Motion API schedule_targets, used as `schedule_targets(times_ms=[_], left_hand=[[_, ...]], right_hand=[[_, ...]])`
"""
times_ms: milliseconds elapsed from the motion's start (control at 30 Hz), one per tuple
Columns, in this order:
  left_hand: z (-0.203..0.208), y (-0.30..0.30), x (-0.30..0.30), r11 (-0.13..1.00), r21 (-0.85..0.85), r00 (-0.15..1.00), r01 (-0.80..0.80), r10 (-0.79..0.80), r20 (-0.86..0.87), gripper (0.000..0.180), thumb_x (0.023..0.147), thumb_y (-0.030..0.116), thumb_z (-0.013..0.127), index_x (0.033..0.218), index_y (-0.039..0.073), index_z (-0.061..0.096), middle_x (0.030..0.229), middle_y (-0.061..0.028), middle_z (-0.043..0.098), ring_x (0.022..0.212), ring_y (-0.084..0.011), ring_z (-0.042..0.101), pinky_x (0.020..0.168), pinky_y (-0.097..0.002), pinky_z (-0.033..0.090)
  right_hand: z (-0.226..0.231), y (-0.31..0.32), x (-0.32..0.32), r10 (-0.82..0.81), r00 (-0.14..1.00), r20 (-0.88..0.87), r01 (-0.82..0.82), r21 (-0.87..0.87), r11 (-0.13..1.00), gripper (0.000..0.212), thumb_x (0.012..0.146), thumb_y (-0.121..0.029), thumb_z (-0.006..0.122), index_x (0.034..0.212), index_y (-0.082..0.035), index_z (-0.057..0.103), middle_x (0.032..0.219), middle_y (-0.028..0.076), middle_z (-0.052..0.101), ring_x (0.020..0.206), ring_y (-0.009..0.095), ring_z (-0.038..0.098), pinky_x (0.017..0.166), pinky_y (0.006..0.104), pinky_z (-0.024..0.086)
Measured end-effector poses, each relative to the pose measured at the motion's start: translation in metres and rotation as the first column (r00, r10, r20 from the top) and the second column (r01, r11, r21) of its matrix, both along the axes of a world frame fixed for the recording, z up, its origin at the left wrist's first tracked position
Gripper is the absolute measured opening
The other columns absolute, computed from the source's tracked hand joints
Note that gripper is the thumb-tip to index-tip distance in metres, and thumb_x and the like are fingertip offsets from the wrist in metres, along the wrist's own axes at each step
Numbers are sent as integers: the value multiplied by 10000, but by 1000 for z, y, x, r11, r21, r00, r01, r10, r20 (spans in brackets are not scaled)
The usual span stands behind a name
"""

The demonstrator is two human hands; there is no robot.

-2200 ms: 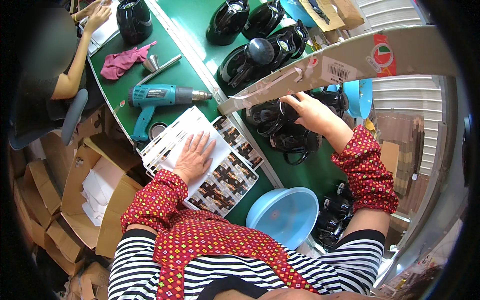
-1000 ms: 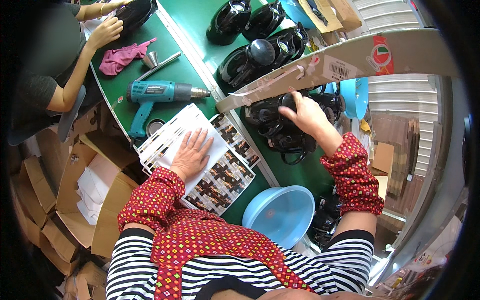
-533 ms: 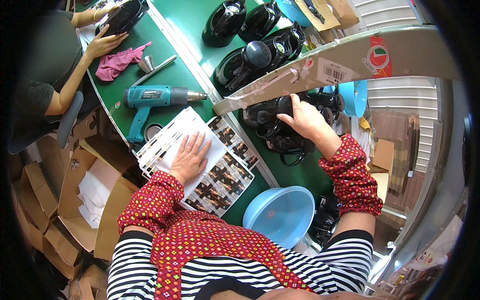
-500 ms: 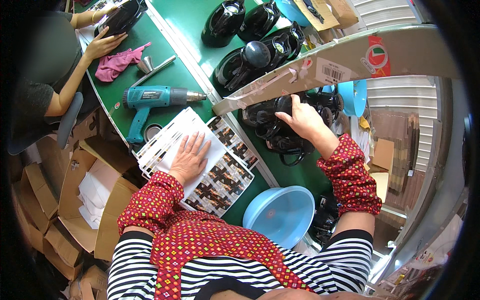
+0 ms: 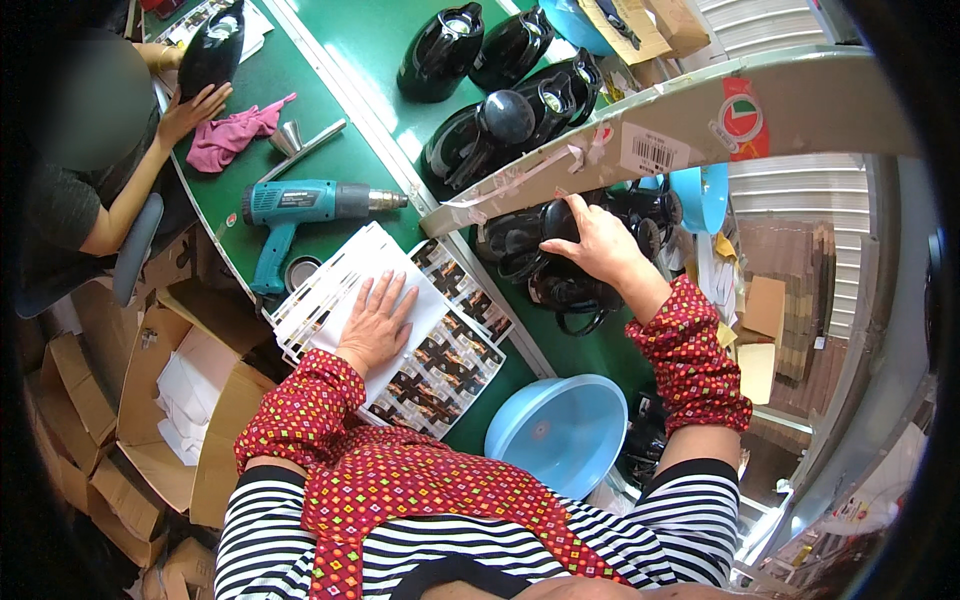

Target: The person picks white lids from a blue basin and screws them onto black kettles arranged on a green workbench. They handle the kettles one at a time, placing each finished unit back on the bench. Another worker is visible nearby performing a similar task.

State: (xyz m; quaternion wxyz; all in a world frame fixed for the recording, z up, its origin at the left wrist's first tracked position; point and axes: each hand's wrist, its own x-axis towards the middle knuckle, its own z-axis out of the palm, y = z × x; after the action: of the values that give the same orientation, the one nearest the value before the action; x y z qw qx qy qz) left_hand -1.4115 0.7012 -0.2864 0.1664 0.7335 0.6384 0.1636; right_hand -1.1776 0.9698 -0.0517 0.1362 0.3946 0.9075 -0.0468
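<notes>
My left hand [image 5: 376, 322] lies flat with its fingers stretched out on a white sheet [image 5: 418, 298], on top of a stack of paper. Beside and under it are sheets printed with small dark pictures [image 5: 432, 372]. My right hand [image 5: 606, 246] reaches to a group of glossy black jugs. Its thumb and forefinger curve round the dark rounded top of one black jug [image 5: 563, 222]; the other fingers are mostly hidden. Another black jug with a handle [image 5: 570, 290] lies just below that hand.
A grey metal beam [image 5: 680, 140] crosses above the green table, with more black jugs [image 5: 440, 55] behind it. A teal heat gun [image 5: 300, 203], a pink cloth [image 5: 232, 138] and a blue basin [image 5: 555, 430] are around me. A co-worker's hand [image 5: 195, 112] holds a black jug at left.
My right hand has shifted slightly left at the jug top. The co-worker's jug has tilted more upright and moved left. My left hand stays on the paper.
</notes>
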Motion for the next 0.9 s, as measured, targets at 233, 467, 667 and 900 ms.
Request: schedule_targets(times_ms=[233, 467, 667, 900], left_hand=[[5, -2, -4, 999, 30, 1000, -14, 14, 16, 628, 949, 334, 594, 1526, 147, 435, 1631, -146, 312, 1551, -324, 198, 1267, -512, 85], [36, 30, -6, 970, 152, 911, -190, 116, 396, 651, 847, 191, 724, 1444, 78, 491, 1543, -207, 387, 1450, -381, 359, 1204, -512, 268], [87, 143, -14, 845, 219, 686, -488, 217, 695, 486, 934, 162, 663, 1372, 11, 519, 1434, -253, 465, 1321, -430, 484, 1131, -471, 397], [94, 217, -22, 927, 16, 612, -375, 234, 755, 364, 895, 329, 745, 1127, 50, 720, 1452, -276, 447, 1374, -438, 427, 1153, -478, 377]], right_hand=[[7, 25, -21, 45, 994, 104, -58, 127, 990, 807, 886, -717, 595, 1332, -45, 564, 928, 234, 716, 881, 417, 715, 791, 495, 576], [21, 68, -107, 405, 891, -204, -397, 78, 914, 858, 751, -256, 823, 1532, -248, 467, 1548, 280, 392, 1385, 459, 455, 1150, 462, 413], [15, 73, -134, 173, 983, -59, -175, -16, 985, 710, 908, -300, 757, 1529, -243, 419, 1511, 256, 441, 1280, 428, 568, 1046, 442, 511], [16, 79, -134, 292, 954, -67, -296, -53, 954, 882, 779, 15, 781, 1540, -231, 408, 1548, 247, 396, 1257, 446, 573, 1056, 445, 506]])
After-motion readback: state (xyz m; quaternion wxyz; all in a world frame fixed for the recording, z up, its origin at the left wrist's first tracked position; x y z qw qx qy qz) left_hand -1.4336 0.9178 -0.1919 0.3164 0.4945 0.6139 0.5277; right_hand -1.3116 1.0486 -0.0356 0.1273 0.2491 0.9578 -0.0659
